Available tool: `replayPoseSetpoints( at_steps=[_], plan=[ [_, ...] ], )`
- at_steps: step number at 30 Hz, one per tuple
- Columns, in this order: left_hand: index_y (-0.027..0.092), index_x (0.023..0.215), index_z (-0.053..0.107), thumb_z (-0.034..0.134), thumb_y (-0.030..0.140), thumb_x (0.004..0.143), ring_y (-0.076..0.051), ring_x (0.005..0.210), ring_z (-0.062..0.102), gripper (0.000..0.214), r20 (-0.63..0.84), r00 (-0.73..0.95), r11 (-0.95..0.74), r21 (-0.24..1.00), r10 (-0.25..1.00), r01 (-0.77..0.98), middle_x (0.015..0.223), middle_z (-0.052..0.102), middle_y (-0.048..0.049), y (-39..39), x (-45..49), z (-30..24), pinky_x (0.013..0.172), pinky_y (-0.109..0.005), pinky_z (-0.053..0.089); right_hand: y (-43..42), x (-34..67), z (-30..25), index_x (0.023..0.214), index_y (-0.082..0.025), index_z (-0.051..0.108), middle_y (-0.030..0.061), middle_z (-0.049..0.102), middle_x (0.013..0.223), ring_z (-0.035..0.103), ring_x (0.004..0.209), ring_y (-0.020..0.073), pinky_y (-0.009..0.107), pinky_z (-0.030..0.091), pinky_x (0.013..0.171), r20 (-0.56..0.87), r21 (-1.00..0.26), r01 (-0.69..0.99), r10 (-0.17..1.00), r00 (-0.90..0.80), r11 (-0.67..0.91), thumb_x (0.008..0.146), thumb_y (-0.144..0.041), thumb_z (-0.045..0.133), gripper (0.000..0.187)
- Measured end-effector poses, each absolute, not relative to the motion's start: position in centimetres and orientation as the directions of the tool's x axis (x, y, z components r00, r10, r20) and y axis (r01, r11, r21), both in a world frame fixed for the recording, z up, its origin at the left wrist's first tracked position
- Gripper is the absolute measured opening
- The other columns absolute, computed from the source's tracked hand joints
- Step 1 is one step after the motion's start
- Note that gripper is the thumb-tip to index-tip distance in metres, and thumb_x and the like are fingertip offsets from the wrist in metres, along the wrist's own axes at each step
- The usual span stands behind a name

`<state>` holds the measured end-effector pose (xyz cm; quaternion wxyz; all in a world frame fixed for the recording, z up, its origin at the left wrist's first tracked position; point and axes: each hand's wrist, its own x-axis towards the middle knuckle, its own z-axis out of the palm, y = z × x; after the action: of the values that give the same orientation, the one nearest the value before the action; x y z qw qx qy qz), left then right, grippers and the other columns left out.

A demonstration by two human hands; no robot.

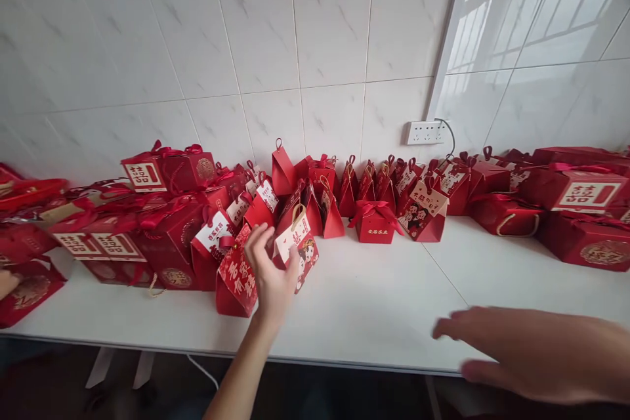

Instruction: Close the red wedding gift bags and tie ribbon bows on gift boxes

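My left hand (272, 275) is closed on a small peaked red gift box (309, 252) with a cream top flap, a gold loop and a printed cartoon couple. This box leans to one side, and the thumb lies across its front. Just left of the hand, another peaked red gift box (237, 275) with pale lettering stands on the white table (364, 315). Over the table's front edge at the right, my right hand (536, 351) is blurred and holds nothing. Its fingers stretch out to the left, apart from the thumb.
Rows of peaked red boxes (386, 187) line the wall, with a ribboned box (375, 226) in front. Larger red boxes are stacked left (180, 243) and right (585, 236). Another person's hand (7, 282) shows at the far left. A power strip (424, 132) is on the wall.
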<state>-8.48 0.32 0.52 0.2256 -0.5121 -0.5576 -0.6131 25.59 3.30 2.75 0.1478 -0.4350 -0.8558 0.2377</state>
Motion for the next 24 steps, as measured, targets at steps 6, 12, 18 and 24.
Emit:
replayPoseSetpoints(
  at_steps=[6,12,18,24],
  plan=[
    [0.017,0.114,0.052,0.058,0.040,0.080,-0.026,0.104,0.063,0.041,0.443,-0.571,-0.126,0.852,0.691,0.508,0.114,0.063,-0.0139,2.4,-10.6,-0.6,0.088,-0.040,0.052,6.5,13.7,4.5,0.110,-0.026,0.069,0.0060,0.074,0.100,0.072,0.086,0.0254,0.034,0.058,0.072,0.146,-0.604,0.358,0.541,-0.828,0.712,0.086,-0.039,0.058,0.029],
    [0.017,0.096,0.059,0.052,0.038,0.080,-0.022,0.085,0.067,0.027,0.419,-0.417,-0.203,0.859,0.807,0.469,0.091,0.070,-0.0078,4.3,-7.5,-1.7,0.072,-0.031,0.054,11.4,10.0,0.7,0.119,-0.019,0.054,0.0145,0.060,0.119,0.061,0.107,0.0281,0.046,0.051,0.091,0.472,-0.658,0.277,0.671,-0.571,0.700,0.089,-0.039,0.053,0.037],
    [0.017,0.082,0.059,0.053,0.033,0.076,-0.018,0.066,0.063,0.018,0.427,-0.210,-0.321,0.859,0.879,0.400,0.070,0.065,-0.0016,8.1,-3.0,-1.4,0.061,-0.026,0.051,14.6,11.3,-0.7,0.092,-0.021,0.053,0.0030,0.062,0.084,0.061,0.075,0.0172,0.032,0.052,0.071,0.741,-0.637,0.132,0.651,-0.164,0.759,0.093,-0.034,0.050,0.013],
    [0.016,0.079,0.058,0.056,0.032,0.075,-0.017,0.064,0.063,0.016,0.433,-0.109,-0.387,0.874,0.895,0.292,0.068,0.063,-0.0014,9.9,-1.0,-2.5,0.059,-0.025,0.051,14.2,13.2,-0.8,0.075,-0.020,0.053,-0.0017,0.054,0.068,0.051,0.062,0.0129,0.026,0.044,0.057,0.881,-0.453,0.202,0.470,-0.045,0.868,0.093,-0.021,0.054,0.018]
  ],
)
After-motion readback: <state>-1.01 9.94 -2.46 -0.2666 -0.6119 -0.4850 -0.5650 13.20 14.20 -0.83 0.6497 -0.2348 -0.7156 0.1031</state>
